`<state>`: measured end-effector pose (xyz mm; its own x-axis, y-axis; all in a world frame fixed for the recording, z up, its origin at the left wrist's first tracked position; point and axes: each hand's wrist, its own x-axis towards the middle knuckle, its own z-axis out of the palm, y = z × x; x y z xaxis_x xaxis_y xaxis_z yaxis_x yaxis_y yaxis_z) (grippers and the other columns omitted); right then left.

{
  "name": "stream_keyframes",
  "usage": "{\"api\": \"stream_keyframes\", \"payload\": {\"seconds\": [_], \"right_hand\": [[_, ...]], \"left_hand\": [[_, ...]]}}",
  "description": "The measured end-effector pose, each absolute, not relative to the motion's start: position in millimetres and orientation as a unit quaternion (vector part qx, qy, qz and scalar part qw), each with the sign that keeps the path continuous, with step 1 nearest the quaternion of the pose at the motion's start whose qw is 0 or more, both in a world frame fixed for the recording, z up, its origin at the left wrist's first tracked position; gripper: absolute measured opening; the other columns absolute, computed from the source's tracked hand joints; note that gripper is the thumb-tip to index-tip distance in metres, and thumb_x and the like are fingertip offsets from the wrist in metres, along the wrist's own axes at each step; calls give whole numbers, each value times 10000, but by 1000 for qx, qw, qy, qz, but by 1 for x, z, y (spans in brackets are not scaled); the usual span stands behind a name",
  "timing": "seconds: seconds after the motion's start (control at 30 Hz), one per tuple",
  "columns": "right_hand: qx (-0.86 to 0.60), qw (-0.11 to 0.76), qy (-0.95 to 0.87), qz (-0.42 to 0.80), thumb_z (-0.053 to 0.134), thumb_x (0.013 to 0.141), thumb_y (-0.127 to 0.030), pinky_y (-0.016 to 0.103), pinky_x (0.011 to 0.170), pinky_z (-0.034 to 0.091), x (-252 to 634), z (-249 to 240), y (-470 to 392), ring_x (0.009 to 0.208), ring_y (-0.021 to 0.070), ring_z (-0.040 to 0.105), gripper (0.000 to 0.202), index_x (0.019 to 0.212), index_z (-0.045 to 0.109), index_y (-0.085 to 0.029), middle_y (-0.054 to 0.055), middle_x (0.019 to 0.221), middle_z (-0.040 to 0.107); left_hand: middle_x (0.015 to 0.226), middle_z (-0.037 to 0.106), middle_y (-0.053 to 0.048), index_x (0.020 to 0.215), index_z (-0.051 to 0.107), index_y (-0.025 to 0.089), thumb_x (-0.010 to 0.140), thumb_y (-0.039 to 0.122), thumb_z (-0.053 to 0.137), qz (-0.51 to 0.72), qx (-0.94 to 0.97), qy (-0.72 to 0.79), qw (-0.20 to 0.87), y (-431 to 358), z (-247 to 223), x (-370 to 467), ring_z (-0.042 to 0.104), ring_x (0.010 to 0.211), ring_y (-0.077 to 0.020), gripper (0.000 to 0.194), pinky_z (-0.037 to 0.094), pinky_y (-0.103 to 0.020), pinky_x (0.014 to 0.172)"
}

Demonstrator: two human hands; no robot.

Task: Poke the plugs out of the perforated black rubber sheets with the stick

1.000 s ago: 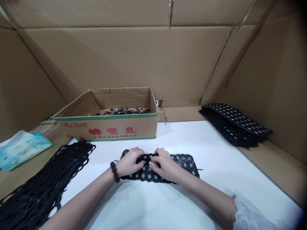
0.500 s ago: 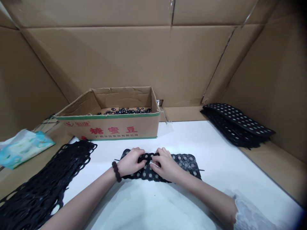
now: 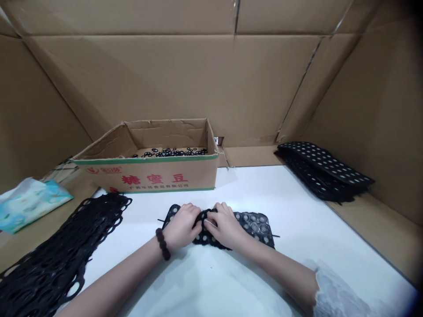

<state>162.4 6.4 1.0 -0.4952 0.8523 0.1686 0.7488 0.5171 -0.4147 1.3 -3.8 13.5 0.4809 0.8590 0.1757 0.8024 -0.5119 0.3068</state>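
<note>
A black rubber sheet with rows of round holes and rings lies across the white table in front of me. Its middle is pinched up into a hump between my two hands. My left hand, with a dark beaded band at the wrist, has its fingers curled over the sheet left of the middle. Just to the right, my right hand grips the sheet, thumb and forefinger bent together. The fingertips partly hide the rubber between them. A thin dark strip sticks out at each short end of the sheet.
A cardboard box holding small black rings stands behind my hands. Black ring-holed rubber webs lie on the left, near a tissue pack. More black perforated sheets are stacked at right. Cardboard walls enclose the table.
The sheet's middle has risen and folded more between my hands, and its front edge has drawn upward there. My hands have come slightly closer together. The view has shifted a little.
</note>
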Motion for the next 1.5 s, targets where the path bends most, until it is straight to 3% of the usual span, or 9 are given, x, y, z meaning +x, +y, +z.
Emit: {"api": "stream_keyframes", "payload": {"seconds": [0.13, 0.43, 0.6, 0.77, 0.97, 1.17, 1.27, 1.5], "right_hand": [[-489, 194, -842, 119, 450, 788, -272, 304, 694, 323, 161, -3, 8, 782, 178, 378, 213, 598, 456, -175, 34, 736, 404], [-421, 204, -871, 149, 511, 752, -421, 316, 737, 344, 174, 5, 14, 840, 181, 386, 279, 626, 474, -175, 37, 822, 422], [-388, 168, -885, 193, 456, 796, -290, 321, 766, 349, 185, 13, 9, 866, 176, 380, 115, 746, 462, -186, 43, 884, 406], [-375, 140, -891, 214, 481, 772, -245, 316, 778, 339, 187, 21, 7, 864, 177, 367, 67, 731, 460, -196, 31, 836, 386], [-367, 122, -894, 227, 518, 745, -280, 328, 803, 304, 188, 20, 9, 860, 176, 352, 222, 578, 421, -170, 14, 776, 373], [-352, 81, -897, 253, 546, 720, -304, 331, 765, 317, 194, 31, 5, 847, 185, 354, 257, 538, 435, -161, 17, 798, 366], [-354, 76, -902, 236, 509, 740, -271, 333, 749, 318, 195, 36, 1, 816, 184, 359, 266, 517, 420, -158, 20, 772, 361], [-358, 89, -902, 224, 477, 755, -271, 337, 752, 308, 190, 32, 0, 793, 178, 351, 278, 516, 400, -152, 17, 746, 349]], "left_hand": [[739, 493, -51, 715, 429, 175, 753, 138, 364, 168, 854, 490, 51, -10, 13, 7, 442, 765, -200, 84, 371, -334, 710], [767, 514, -46, 761, 447, 180, 787, 213, 359, 169, 834, 501, 159, 8, 14, -12, 455, 795, -198, 97, 371, -331, 720], [759, 518, -45, 768, 447, 180, 801, 238, 353, 144, 827, 519, 161, 10, 11, -12, 470, 775, -194, 114, 367, -320, 715], [778, 538, -46, 815, 462, 176, 802, 300, 365, 118, 825, 519, 188, 12, 17, -16, 495, 757, -189, 158, 375, -300, 696], [920, 559, -47, 981, 475, 194, 603, 458, 600, 42, 840, 482, 246, 13, 28, -28, 491, 867, -231, 477, 382, -293, 714], [732, 579, -9, 728, 525, 191, 667, 351, 539, 9, 838, 492, 236, 5, 32, -21, 523, 751, -204, 172, 368, -270, 662], [798, 587, -32, 729, 522, 186, 666, 319, 534, 29, 839, 500, 213, 0, 34, -17, 518, 802, -216, 148, 359, -280, 691], [749, 607, -40, 739, 514, 179, 704, 281, 458, 48, 787, 562, 249, -6, 34, -13, 548, 690, -192, 121, 352, -259, 574]]}}
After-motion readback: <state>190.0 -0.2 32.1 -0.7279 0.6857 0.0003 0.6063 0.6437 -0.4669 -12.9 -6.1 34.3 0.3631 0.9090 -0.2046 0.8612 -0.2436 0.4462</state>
